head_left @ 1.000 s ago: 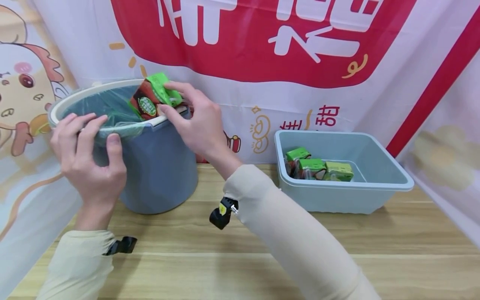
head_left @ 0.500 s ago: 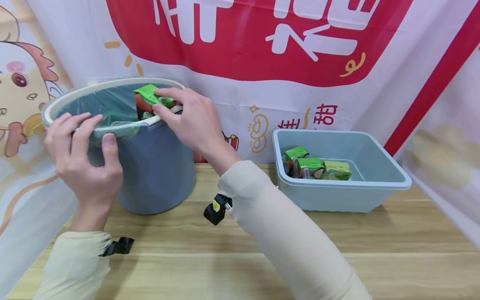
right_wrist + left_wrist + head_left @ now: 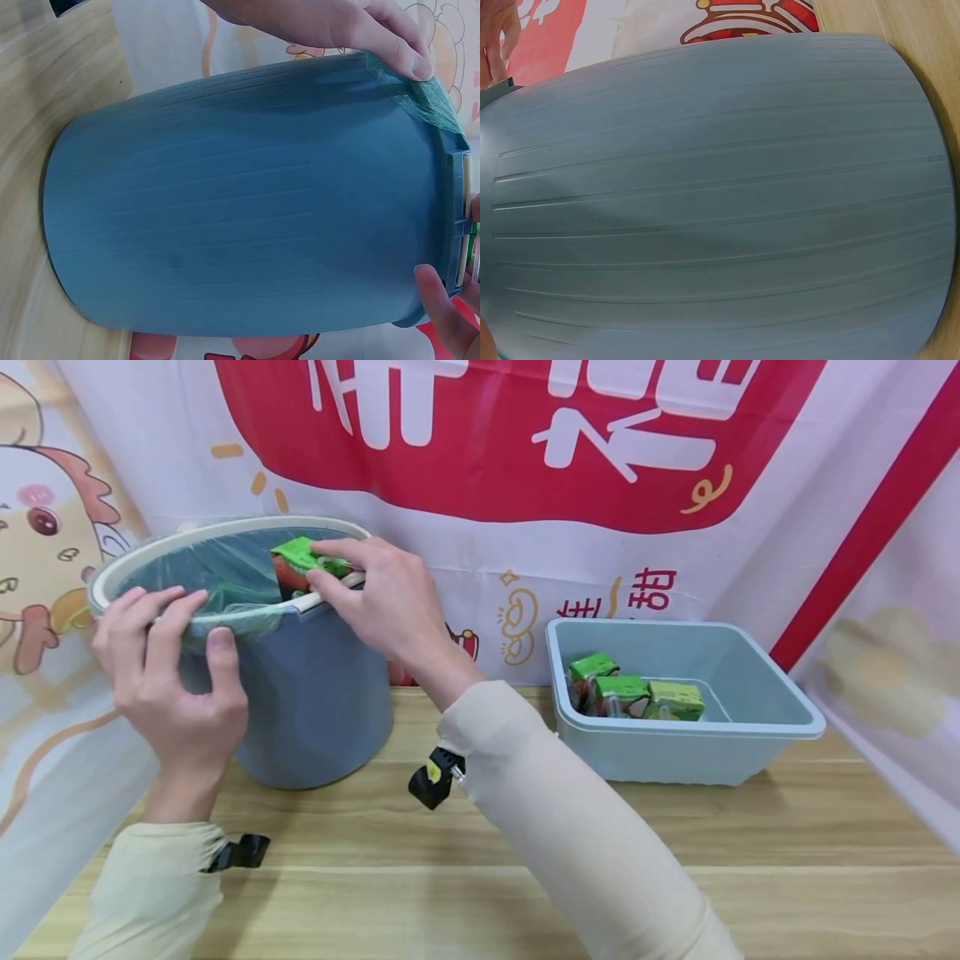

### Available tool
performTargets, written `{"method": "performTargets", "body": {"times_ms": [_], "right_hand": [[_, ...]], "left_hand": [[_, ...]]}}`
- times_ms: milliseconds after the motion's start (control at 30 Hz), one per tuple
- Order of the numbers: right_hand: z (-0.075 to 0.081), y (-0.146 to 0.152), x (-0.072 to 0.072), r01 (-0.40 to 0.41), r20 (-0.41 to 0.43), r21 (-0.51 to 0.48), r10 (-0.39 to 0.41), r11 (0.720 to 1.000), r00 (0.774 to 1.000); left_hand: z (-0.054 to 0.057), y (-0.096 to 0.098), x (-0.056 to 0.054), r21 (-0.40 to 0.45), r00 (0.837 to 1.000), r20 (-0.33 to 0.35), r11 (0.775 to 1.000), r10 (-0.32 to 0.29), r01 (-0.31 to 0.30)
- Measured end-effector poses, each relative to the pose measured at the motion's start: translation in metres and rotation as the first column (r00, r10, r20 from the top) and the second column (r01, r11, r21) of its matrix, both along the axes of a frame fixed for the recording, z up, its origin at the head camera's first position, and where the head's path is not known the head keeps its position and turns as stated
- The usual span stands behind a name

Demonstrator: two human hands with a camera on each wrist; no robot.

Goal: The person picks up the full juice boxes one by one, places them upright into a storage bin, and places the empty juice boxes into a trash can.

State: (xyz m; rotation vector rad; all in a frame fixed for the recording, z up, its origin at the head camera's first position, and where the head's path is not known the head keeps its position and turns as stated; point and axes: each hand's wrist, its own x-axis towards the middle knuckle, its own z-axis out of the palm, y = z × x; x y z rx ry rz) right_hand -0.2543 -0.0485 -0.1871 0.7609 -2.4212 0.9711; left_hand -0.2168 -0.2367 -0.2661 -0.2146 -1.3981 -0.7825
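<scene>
A blue-grey trash bin (image 3: pixel 315 702) with a cream rim and a green plastic liner (image 3: pixel 232 560) stands at the left. My left hand (image 3: pixel 176 693) grips its near rim, fingers over the edge and thumb outside. In the bin's mouth, by the right side of the rim, my right hand (image 3: pixel 390 602) holds a drink carton (image 3: pixel 294 560) with a green top and brown side. The carton's lower part is hidden behind the rim. The right wrist view shows the bin wall (image 3: pixel 225 202), with the left thumb (image 3: pixel 416 67) over the liner.
To the right, a pale blue tub (image 3: pixel 675 752) holds several drink cartons (image 3: pixel 622 689), one of them with a yellow-green top (image 3: pixel 675 700). Both containers stand on a wooden table (image 3: pixel 360 893). A printed cloth (image 3: pixel 465 552) hangs close behind them.
The right hand has brought the carton lower into the bin's mouth and more upright, mostly in the first half second. The left hand keeps its grip on the rim.
</scene>
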Motion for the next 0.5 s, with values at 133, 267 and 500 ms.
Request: {"method": "performTargets", "body": {"times_ms": [133,267,500], "right_hand": [[-0.0003,0.0011,-0.0005,-0.01,-0.005,-0.002,0.01,1.0,1.0],[-0.001,0.0021,-0.0005,-0.014,-0.01,0.002,0.014,1.0,1.0],[-0.0035,0.0046,-0.0002,-0.04,-0.006,0.014,0.04,0.999,0.999]], "left_hand": [[-0.001,-0.0016,-0.0027,-0.002,1.0,-0.002,1.0,0.0,0.0],[-0.0004,0.0002,-0.0012,-0.004,1.0,0.002,1.0,0.003,-0.003],[-0.0031,-0.0016,-0.0009,-0.01,1.0,0.007,1.0,0.01,-0.01]]}}
